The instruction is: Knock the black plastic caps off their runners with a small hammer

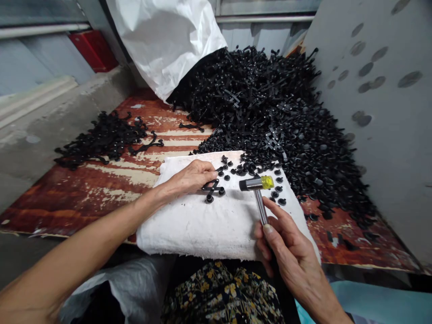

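Observation:
My right hand (286,245) grips a small mallet (259,200) by its metal handle, its head raised over the cloth with a yellow face to the right and a black face to the left. My left hand (194,177) is closed on a black plastic linkage piece (212,188) with crossed arms and round ends, partly hidden by the fingers. Both hands are above a folded white cloth (202,229). Small round black caps (227,177) lie near my left fingertips, and several more caps (278,189) sit in a row right of the mallet head.
A large heap of black plastic parts (270,103) covers the back and right of the worn reddish table (111,193). A smaller pile of linkage pieces (104,137) lies at left. A white sack (168,40) hangs behind, and a spotted grey panel (388,135) borders the right.

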Demonstrator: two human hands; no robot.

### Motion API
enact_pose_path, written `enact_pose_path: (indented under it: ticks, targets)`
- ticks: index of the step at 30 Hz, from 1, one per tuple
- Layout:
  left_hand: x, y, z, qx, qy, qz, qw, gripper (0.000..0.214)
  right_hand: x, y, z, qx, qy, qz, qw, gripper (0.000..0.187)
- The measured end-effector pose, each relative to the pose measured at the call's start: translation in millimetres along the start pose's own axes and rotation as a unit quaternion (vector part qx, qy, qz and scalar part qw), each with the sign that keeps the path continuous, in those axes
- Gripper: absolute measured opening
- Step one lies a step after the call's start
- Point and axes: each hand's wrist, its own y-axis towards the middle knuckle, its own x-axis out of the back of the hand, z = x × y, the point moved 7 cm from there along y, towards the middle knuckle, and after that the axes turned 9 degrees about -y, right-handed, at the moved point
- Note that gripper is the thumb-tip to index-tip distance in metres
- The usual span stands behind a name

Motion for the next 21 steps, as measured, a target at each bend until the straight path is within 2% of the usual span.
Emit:
enact_pose_path:
  ticks: [12,21]
  targets:
    - [-2.1,-3.1,-2.1,0.001,-0.008,0.003,1.000,0.018,-0.4,0.0,0.4,0.003,-0.002,0.002,1.000,0.057]
    - [-1.2,1.5,3.1,-0.020,0.028,0.006,0.999,0.019,-0.4,0.2,1.6,0.011,-0.010,0.001,1.000,0.054]
